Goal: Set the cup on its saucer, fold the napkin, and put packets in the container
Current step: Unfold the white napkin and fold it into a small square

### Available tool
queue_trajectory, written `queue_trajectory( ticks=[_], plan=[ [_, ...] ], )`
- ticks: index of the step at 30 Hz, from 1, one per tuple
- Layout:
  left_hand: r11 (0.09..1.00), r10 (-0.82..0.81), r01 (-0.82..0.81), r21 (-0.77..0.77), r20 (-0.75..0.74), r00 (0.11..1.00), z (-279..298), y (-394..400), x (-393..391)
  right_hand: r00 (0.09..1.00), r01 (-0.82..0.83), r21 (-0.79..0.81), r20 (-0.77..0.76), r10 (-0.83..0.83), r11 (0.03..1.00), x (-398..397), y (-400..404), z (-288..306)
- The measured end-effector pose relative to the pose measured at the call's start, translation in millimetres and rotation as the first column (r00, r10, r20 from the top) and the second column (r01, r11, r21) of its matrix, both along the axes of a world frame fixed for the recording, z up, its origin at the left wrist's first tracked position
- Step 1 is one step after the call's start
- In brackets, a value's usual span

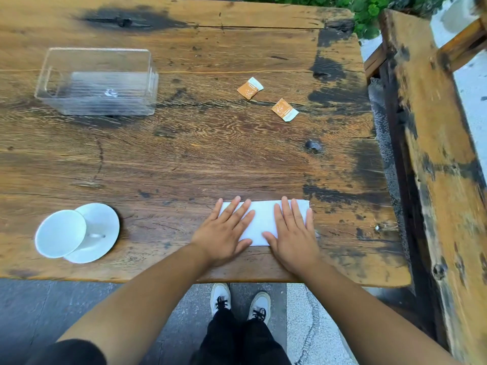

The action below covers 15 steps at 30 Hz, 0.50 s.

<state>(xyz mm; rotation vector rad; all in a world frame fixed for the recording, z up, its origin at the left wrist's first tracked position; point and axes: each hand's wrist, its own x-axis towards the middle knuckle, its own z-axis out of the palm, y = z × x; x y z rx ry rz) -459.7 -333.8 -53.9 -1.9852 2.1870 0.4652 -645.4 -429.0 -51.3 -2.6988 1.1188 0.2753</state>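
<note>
A white napkin [264, 219], folded into a long rectangle, lies near the front edge of the wooden table. My left hand [224, 230] rests flat on its left part and my right hand [292, 233] flat on its right part, fingers spread. A white cup [61, 233] stands on a white saucer [105, 219] at the front left, its handle pointing right. Two orange and white packets [249, 88] [284, 109] lie on the table at the back right. A clear plastic container [97, 81] stands at the back left with nothing visible inside.
The table [184, 159] is weathered wood with dark stains. A wooden bench [437, 154] runs along its right side. Green plants [369, 11] grow beyond the far right corner. My shoes [241, 299] show on the paving below the front edge.
</note>
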Motion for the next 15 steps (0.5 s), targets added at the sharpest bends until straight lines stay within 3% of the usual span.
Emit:
queue_trajectory(
  ticks=[13, 15],
  plan=[
    [0.982, 0.158, -0.158, 0.103, 0.003, 0.987, 4, 9, -19, 0.942, -0.288, 0.006, -0.179, 0.285, 0.958, -19, -59, 2],
    [0.97, 0.21, -0.207, 0.124, -0.007, 0.978, 7, 11, -26, 0.942, -0.279, -0.017, -0.198, 0.27, 0.96, -22, -68, 10]
  ],
)
